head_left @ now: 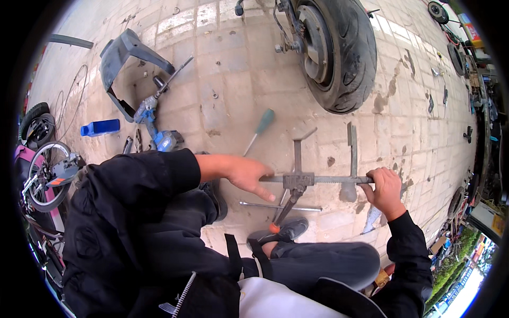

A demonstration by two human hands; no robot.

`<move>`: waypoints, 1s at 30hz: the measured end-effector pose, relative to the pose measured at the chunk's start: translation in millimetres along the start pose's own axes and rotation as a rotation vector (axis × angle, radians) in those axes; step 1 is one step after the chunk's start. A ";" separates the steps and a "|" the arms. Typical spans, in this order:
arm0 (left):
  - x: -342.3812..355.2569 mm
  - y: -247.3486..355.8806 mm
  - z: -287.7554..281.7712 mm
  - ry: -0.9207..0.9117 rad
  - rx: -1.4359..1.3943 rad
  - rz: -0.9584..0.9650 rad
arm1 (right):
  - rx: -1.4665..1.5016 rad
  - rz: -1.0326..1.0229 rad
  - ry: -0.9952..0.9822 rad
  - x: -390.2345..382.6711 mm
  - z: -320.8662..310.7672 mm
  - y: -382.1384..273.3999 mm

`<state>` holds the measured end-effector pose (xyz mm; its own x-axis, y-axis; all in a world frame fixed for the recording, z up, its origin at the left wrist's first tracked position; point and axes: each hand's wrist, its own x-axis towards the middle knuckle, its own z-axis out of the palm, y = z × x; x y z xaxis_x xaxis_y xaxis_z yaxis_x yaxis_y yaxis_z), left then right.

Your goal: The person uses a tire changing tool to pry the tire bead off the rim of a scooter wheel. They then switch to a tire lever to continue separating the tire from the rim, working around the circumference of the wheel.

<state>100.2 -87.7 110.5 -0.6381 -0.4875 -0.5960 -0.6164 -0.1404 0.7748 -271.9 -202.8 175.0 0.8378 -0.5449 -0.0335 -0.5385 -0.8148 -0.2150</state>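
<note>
Flat, even daylight falls across the paved ground [233, 79], casting only faint, soft shadows. The fisheye lens bends the paving lines near the rim, where a black vignette closes in; the centre stays sharp, edges slightly smeared.
</note>
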 end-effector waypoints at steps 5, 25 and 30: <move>7.8 18.0 6.1 0.231 -0.020 0.006 | 0.073 0.010 0.082 8.7 -23.6 13.2; 22.9 110.6 74.6 0.583 -1.167 -0.098 | 0.062 0.079 0.110 40.7 -50.2 39.6; 42.6 113.6 73.2 0.680 -0.919 -0.066 | -0.043 0.115 -0.105 61.0 -73.0 53.4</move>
<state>-30.8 -61.3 157.7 -0.0634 -0.7815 -0.6207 0.1091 -0.6237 0.7740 -256.1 -294.1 232.7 0.7741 -0.6130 -0.1582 -0.6327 -0.7574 -0.1614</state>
